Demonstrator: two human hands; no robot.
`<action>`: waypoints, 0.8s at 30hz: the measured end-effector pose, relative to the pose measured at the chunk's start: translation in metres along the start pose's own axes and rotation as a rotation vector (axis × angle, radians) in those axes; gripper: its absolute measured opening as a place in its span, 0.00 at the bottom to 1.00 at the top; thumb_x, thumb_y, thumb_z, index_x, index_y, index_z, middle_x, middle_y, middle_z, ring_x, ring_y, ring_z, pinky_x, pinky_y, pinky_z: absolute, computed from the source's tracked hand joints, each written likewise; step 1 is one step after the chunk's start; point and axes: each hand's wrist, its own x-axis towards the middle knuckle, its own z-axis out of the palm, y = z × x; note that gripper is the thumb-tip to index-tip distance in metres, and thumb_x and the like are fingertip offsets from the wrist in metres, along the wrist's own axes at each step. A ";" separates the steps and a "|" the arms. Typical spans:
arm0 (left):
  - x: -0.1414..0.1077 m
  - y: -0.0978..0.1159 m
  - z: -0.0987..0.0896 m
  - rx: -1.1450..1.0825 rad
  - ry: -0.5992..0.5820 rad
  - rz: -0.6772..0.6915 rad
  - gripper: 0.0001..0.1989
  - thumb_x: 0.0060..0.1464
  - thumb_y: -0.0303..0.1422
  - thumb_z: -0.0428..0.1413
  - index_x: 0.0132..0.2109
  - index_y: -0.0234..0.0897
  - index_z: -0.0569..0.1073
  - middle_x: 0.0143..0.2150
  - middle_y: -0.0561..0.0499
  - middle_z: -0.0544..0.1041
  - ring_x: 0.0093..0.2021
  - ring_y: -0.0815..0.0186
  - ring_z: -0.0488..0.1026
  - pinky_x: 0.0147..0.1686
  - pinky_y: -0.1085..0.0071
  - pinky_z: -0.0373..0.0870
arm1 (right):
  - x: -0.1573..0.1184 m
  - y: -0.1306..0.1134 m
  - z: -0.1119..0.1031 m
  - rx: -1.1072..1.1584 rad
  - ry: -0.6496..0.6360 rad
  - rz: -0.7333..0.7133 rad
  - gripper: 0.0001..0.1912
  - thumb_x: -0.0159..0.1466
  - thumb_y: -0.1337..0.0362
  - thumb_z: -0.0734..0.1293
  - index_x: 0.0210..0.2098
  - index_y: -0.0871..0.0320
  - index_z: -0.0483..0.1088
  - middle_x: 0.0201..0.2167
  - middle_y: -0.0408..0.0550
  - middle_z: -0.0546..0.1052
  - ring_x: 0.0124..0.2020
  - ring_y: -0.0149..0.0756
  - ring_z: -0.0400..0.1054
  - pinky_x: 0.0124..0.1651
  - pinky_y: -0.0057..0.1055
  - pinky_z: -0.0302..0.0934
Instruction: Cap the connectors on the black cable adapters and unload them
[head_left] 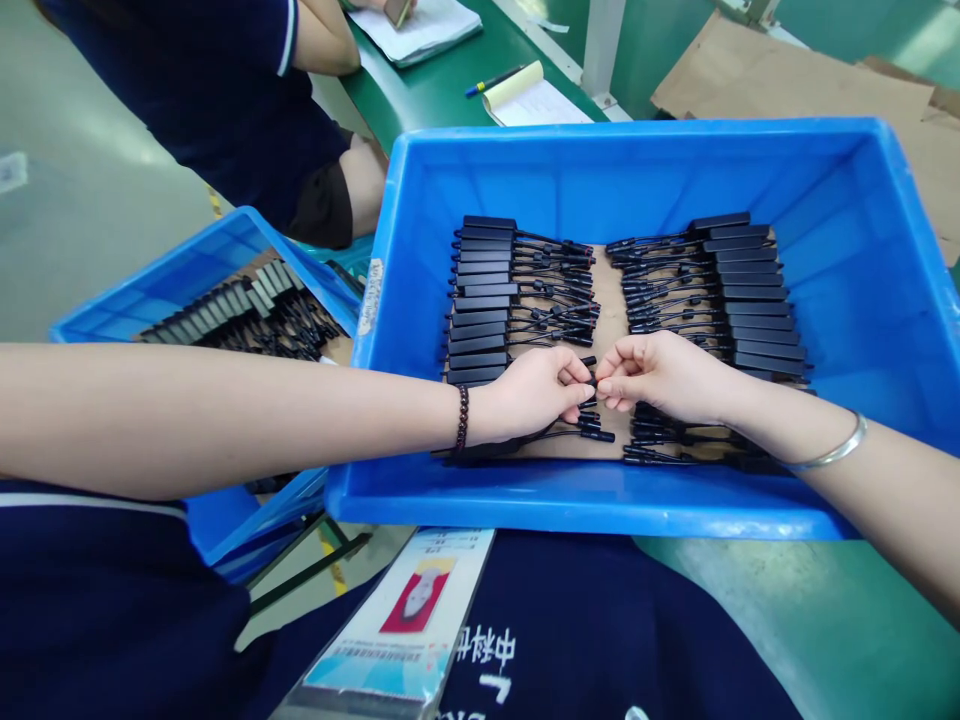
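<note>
Right now, left hand [529,395]: thumb and fingers pinched on a black cable end [593,381], over the gap between two rows.
Right hand [671,375]: fingertips pinched at the same spot; can't tell if it grips anything, too small.
Black corded blocks: left row [480,300], right row [757,300], cables facing inward on cardboard [611,290].
Blue bin [600,505]: holds both rows.
Second bin [217,530]: lower left, more corded pieces.
Worktop [397,100]: beyond; notepad [536,105], pen [495,82], co-worker [240,90] alongside.
</note>
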 end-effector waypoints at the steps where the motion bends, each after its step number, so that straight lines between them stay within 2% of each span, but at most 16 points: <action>1: 0.000 -0.001 0.000 -0.001 -0.002 -0.001 0.03 0.54 0.27 0.54 0.37 0.33 0.67 0.28 0.51 0.73 0.25 0.74 0.71 0.26 0.78 0.69 | 0.000 -0.001 0.000 -0.011 -0.001 0.000 0.04 0.58 0.68 0.67 0.34 0.62 0.69 0.25 0.47 0.76 0.26 0.28 0.71 0.31 0.24 0.67; 10: 0.003 -0.003 0.000 0.047 -0.015 0.037 0.02 0.54 0.28 0.55 0.36 0.33 0.69 0.28 0.51 0.74 0.25 0.73 0.72 0.26 0.78 0.68 | 0.003 0.004 -0.001 0.019 -0.005 0.001 0.05 0.57 0.66 0.68 0.34 0.59 0.70 0.25 0.45 0.76 0.27 0.30 0.72 0.33 0.27 0.69; 16: 0.002 -0.001 -0.001 0.062 -0.011 0.024 0.03 0.54 0.28 0.55 0.36 0.33 0.69 0.26 0.51 0.73 0.23 0.73 0.71 0.22 0.79 0.65 | 0.002 0.004 -0.004 -0.193 0.017 -0.071 0.04 0.57 0.63 0.67 0.32 0.57 0.70 0.25 0.43 0.76 0.26 0.30 0.71 0.31 0.25 0.64; 21: 0.003 -0.001 0.000 0.068 -0.013 0.025 0.02 0.53 0.27 0.55 0.36 0.33 0.69 0.25 0.52 0.73 0.23 0.73 0.70 0.24 0.78 0.67 | -0.001 -0.004 -0.003 -0.407 0.025 -0.107 0.04 0.59 0.64 0.63 0.29 0.57 0.69 0.23 0.41 0.75 0.24 0.28 0.66 0.29 0.25 0.57; 24: 0.004 -0.001 0.000 0.070 -0.013 0.020 0.02 0.54 0.27 0.54 0.36 0.33 0.69 0.25 0.51 0.73 0.23 0.73 0.71 0.24 0.78 0.67 | -0.001 -0.006 -0.002 -0.445 0.045 -0.123 0.05 0.59 0.64 0.63 0.29 0.57 0.68 0.23 0.40 0.74 0.23 0.28 0.66 0.29 0.25 0.56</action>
